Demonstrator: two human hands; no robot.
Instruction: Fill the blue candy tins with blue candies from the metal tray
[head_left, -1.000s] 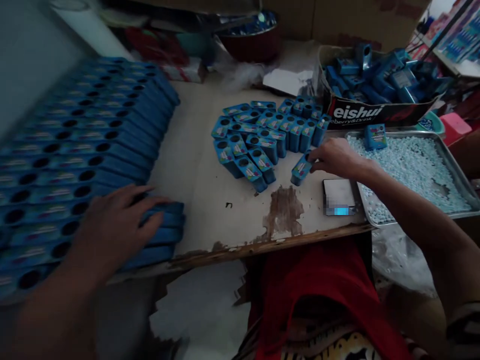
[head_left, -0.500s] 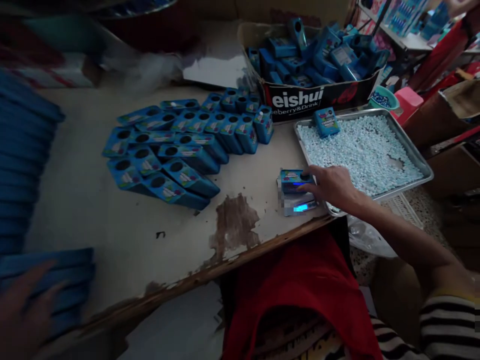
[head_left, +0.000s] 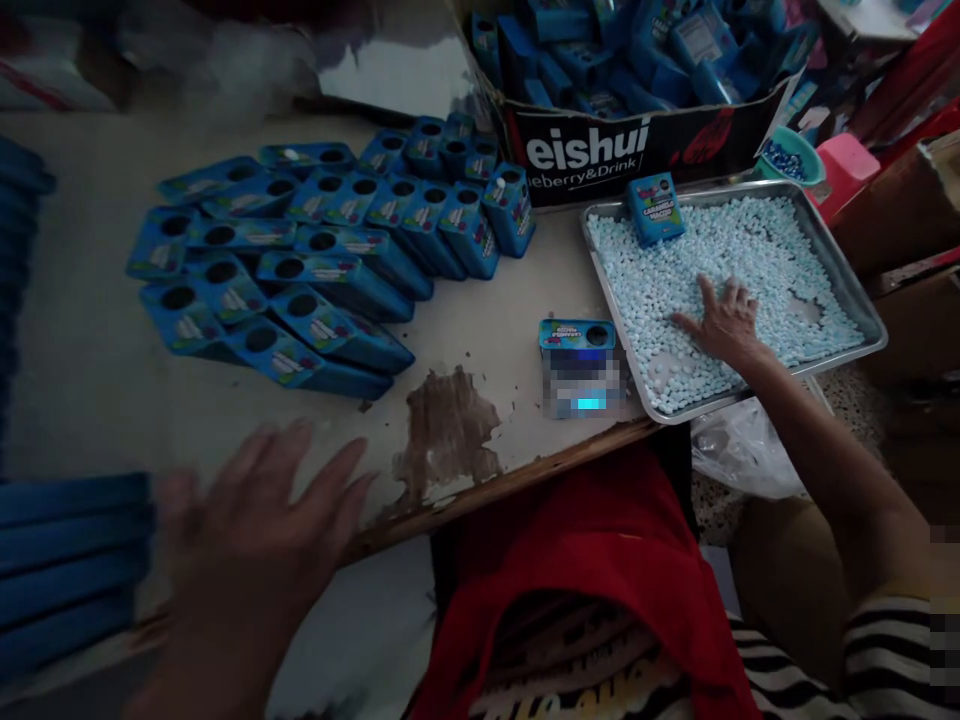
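My right hand [head_left: 726,318] rests with fingers spread on small pale-blue candies [head_left: 772,245] in a metal tray [head_left: 874,345]. A blue candy box [head_left: 657,210] labelled "Caramelo Macizo" leans at the tray's far left edge. Left of the tray, another blue box [head_left: 576,334] with a round hole in its top stands on a small digital scale [head_left: 589,403] with a lit display, partly blurred out. Over the table's near edge, my left hand [head_left: 262,510] is open with its fingers apart, smeared a little by motion, beside a stack of flat blue cartons [head_left: 71,550].
Several blue boxes with round holes [head_left: 322,240] stand grouped on the worn white table [head_left: 97,400]. Behind them a black carton [head_left: 592,150] is heaped with more blue boxes. A turquoise bowl [head_left: 814,160] and a pink container [head_left: 847,165] are beyond the tray.
My right hand has let go of the box on the scale and moved right onto the candies. My left hand has come off the flat cartons and moved right. The view has shifted.
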